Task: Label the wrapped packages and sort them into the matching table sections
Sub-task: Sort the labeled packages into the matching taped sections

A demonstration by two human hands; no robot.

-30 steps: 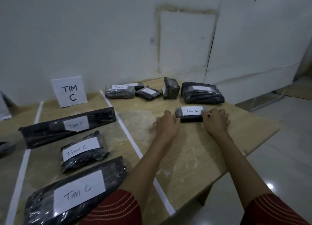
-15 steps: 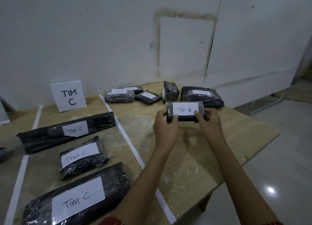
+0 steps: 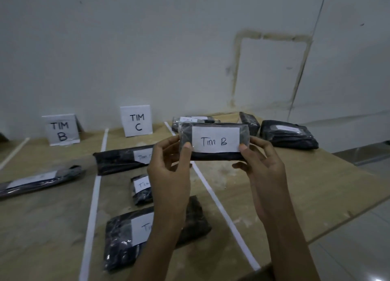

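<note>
Tim B package (image 3: 215,142) now raised above table (image 3: 299,188), left hand (image 3: 168,175) and right hand (image 3: 263,171) pinching its ends.

My pale wooden worktop (image 3: 295,186), split by white tape strips (image 3: 92,196), carries black plastic-wrapped packages (image 3: 118,160) and two white paper section cards (image 3: 137,121).

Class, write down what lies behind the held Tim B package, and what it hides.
Behind the Tim B package, wrapped packages lie near the far edge of the table. Only their tops show; the rest is covered, and their labels cannot be read.
</note>
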